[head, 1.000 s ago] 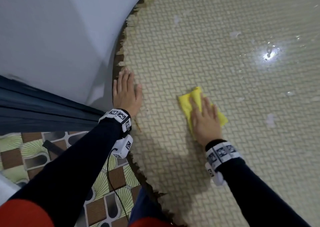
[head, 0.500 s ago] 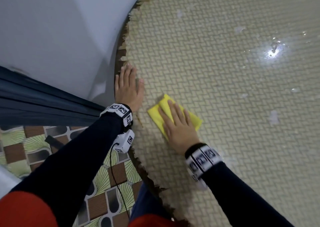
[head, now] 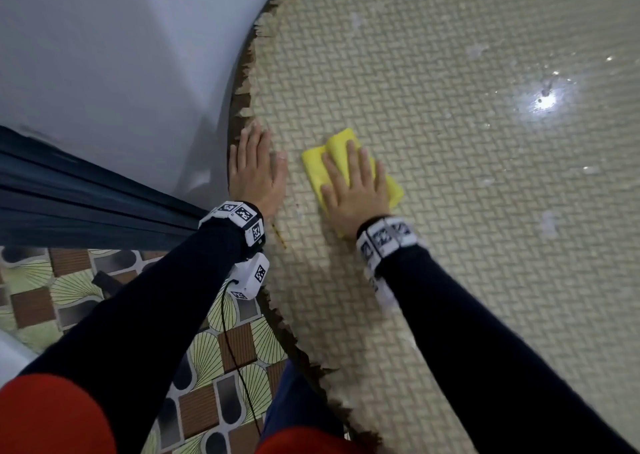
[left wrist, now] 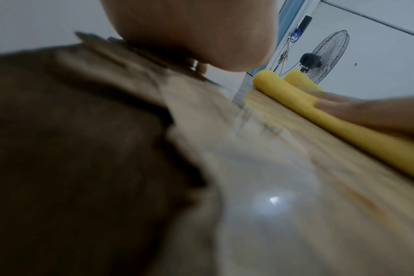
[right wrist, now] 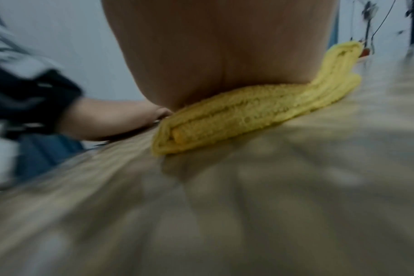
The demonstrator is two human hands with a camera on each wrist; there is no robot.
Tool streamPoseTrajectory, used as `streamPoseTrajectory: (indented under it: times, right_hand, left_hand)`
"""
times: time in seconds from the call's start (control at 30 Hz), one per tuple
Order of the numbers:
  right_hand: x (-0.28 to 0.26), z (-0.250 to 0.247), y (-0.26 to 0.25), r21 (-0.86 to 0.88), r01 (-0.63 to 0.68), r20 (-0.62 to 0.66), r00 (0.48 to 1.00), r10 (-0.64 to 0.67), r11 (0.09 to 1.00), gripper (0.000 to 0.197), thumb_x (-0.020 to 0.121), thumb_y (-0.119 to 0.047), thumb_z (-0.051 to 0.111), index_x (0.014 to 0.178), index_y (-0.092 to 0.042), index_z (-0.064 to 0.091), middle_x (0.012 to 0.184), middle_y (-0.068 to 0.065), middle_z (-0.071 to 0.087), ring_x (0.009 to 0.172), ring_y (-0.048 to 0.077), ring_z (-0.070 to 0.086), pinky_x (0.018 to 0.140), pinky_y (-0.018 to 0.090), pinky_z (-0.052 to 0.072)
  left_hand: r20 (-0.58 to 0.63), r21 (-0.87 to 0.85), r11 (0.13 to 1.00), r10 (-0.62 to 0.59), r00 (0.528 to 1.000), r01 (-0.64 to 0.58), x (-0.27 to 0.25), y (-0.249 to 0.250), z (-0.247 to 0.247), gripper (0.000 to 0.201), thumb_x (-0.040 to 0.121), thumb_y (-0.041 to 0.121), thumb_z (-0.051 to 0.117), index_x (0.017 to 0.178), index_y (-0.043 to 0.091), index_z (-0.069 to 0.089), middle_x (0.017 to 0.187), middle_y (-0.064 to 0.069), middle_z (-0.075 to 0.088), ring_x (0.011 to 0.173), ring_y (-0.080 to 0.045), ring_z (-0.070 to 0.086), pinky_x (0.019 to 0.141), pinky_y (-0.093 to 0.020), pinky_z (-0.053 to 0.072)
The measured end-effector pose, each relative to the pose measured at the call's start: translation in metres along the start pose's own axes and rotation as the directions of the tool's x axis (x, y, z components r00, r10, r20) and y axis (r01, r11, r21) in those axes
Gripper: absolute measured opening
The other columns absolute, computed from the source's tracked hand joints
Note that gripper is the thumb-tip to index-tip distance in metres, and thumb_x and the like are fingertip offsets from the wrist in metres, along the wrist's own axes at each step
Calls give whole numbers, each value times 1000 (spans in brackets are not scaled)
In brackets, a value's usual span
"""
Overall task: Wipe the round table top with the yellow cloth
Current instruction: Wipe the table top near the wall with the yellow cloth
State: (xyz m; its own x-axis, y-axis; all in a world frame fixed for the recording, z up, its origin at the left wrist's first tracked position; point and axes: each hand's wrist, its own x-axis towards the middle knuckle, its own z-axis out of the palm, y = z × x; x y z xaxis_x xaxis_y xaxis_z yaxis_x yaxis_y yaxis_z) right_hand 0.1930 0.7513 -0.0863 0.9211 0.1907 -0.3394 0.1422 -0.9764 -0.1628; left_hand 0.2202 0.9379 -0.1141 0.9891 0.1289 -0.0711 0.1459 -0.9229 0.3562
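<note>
R hand [head: 353, 185] lies flat, fingers straight and slightly spread, palm pressing down on the yellow cloth [head: 394, 189]; nothing curled round it, so it's a press, not a pinch. From the right wrist view the cloth [right wrist: 248, 115] is folded into several layers, nubbly terry-type pile, squashed under the heel of the palm. Judging by that it's soft, light and limp, w/ no stiffness of its own; it'd bunch or unfold if pushed from one edge, so best held as now, w/ a flat palm over the middle of the fold, weight spread, fingers toward the far edge. Probably grips a bit on the textured top rather than sliding freely; can't tell if it's damp. Cloth sits on the round table top [head: 450, 280], toward its left edge, just right of the L hand [head: 254, 169], which is flat and relaxed on the table rim, holding nothing, apparently bracing. Table surface is a beige woven-pattern covering, ragged and torn at the left rim, w/ pale specks and a light glare further right. Writing: none readable; only black-and-white square marker tags on both wristbands [head: 239, 216], no brand or label seen on the cloth.
</note>
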Motion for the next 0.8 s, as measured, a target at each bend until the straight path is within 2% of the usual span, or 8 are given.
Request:
streamPoseTrajectory:
  times: [0.1, 0.13, 0.2, 0.33, 0.47, 0.63, 0.7, 0.8]
  right_hand:
    - [-57, 19, 10, -7, 71, -73, 995, -71, 997, 54, 101, -46, 17, 153, -34, 9, 161, 6, -2, 148, 24, -2, 117, 48, -4]
    - [-70, 22, 20, -8, 46, -102, 994, -46, 999, 54, 100, -46, 18, 152, -33, 15, 161, 5, 5, 148, 24, 5, 118, 49, 1]
    - [-77, 21, 47, -17, -68, -106, 992, 66, 998, 55, 99, -49, 18, 152, -36, 17, 161, 3, 9, 148, 24, 7, 117, 52, -1]
    - [-25, -4, 61, 11, -251, -132, 959, 250, 968, 57, 98, -52, 16, 152, -37, 11, 161, 11, -6, 148, 29, -8, 114, 54, -11]
    - [21, -13, 24, -4, -96, -10, 995, 96, 995, 53, 101, -47, 10, 151, -38, -8, 158, 5, -24, 144, 23, -23, 113, 56, -15]
    - [-36, 3, 11, -19, 69, 54, 996, -68, 997, 51, 99, -48, 1, 148, -45, -14, 157, -9, -25, 144, 16, -23, 114, 51, -16]
    - [-59, 5, 26, 4, 26, 71, 997, -26, 1000, 51, 97, -49, -1, 147, -47, -16, 156, -12, -25, 144, 14, -23, 115, 48, -16]
    - [-59, -3, 54, 61, -168, 59, 985, 164, 984, 49, 101, -48, 4, 147, -48, -13, 157, -12, -23, 145, 14, -21, 115, 51, -14]
  left_hand:
    - [8, -1, 1000, -2, 1000, 2, 1, 1, -1, 68, 94, 46, 10, 153, 14, 24, 162, -1, 11, 150, -17, 3, 120, -37, -3]
    - [7, -3, 1000, -1, 1000, 1, 1, 2, -1, 68, 94, 46, 10, 153, 13, 24, 162, -2, 12, 150, -17, 3, 120, -37, -3]
    - [1, -6, 1000, 1, 1000, -1, 1, 2, -2, 69, 94, 46, 10, 153, 13, 24, 162, -2, 12, 150, -18, 3, 120, -37, -3]
    - [10, -8, 1000, 0, 1000, 0, 1, 1, -2, 67, 94, 44, 11, 153, 13, 23, 162, -2, 11, 150, -17, 2, 120, -37, -5]
    - [10, -22, 1000, 0, 1000, 0, 1, 1, -1, 67, 95, 45, 11, 153, 15, 24, 163, -1, 10, 150, -17, 2, 120, -36, -5]
    - [3, -25, 1000, -2, 1000, 2, 1, 2, 0, 68, 94, 47, 9, 153, 15, 24, 162, 0, 11, 150, -16, 2, 120, -36, -5]
    - [-2, -30, 1000, 6, 1000, -7, 2, 0, 0, 66, 96, 45, 10, 153, 16, 24, 162, 0, 11, 150, -15, 2, 120, -36, -5]
    - [4, -47, 999, 10, 1000, -10, 3, -2, 1, 62, 98, 43, 13, 153, 16, 23, 163, 0, 10, 150, -15, 1, 121, -37, -5]
